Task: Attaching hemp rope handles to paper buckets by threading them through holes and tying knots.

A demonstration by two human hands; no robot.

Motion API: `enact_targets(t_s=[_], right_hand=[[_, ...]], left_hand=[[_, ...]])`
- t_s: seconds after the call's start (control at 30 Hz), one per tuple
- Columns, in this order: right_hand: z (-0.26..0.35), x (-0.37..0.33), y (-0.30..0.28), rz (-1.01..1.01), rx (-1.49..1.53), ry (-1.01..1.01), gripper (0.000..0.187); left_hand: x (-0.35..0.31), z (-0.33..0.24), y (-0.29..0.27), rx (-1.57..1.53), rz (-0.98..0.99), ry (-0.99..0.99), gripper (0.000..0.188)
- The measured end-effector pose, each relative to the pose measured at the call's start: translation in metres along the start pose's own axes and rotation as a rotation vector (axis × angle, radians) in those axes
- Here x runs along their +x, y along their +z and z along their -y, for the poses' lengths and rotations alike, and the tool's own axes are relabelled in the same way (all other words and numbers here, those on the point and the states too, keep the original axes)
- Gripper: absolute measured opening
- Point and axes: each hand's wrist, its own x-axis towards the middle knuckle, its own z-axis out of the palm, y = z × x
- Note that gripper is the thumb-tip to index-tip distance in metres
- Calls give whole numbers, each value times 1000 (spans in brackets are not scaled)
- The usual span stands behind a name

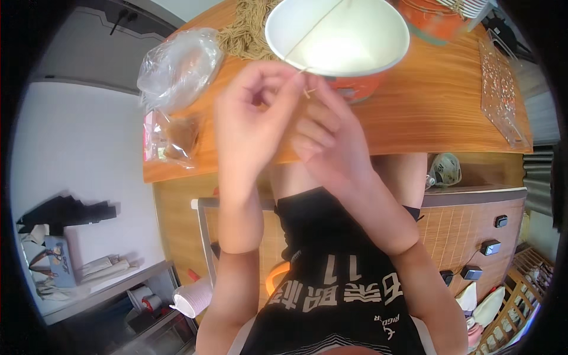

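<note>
From the head camera, both hands meet just above the centre of the frame, over the near edge of a wooden table [438,112]. The left hand [251,127] has thumb and forefinger pinched together on a thin pale string [316,26]; the other fingers curl loosely. The string runs up and to the right from the pinch, across the mouth of a white paper bowl [337,35] with an orange outer wall, at top centre. The right hand [328,145] lies just beside the left, its fingers folded inward near a short bit of the string below the bowl's rim; whether it grips that bit cannot be told.

Left of the bowl, at the upper edge, lies a heap of tan strings [242,32], touching the bowl's side. Further left a crumpled clear plastic bag [177,68] sits at the table's left corner, partly overhanging it. A clear plastic tray [500,94] lies along the table's right edge. Between bowl and tray the tabletop is bare. Below the table edge, the person's lap fills the lower centre.
</note>
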Motion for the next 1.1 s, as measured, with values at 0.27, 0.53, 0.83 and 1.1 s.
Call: enact_targets(t_s=[0.27,0.53,0.83,1.1], right_hand=[[-7,-13,11,-224,-289,-202,32],[-20,1,-10,-157,-342,-405,31],[-16,4,-9,-160,-551,-570,30],[3,-1,-17,-199,-1197,-949,19]], left_hand=[[2,-2,7,225,-56,120,8],[-1,-4,11,251,-43,84,13],[-1,-9,8,-58,92,-124,11],[-1,2,15,109,20,66,9]])
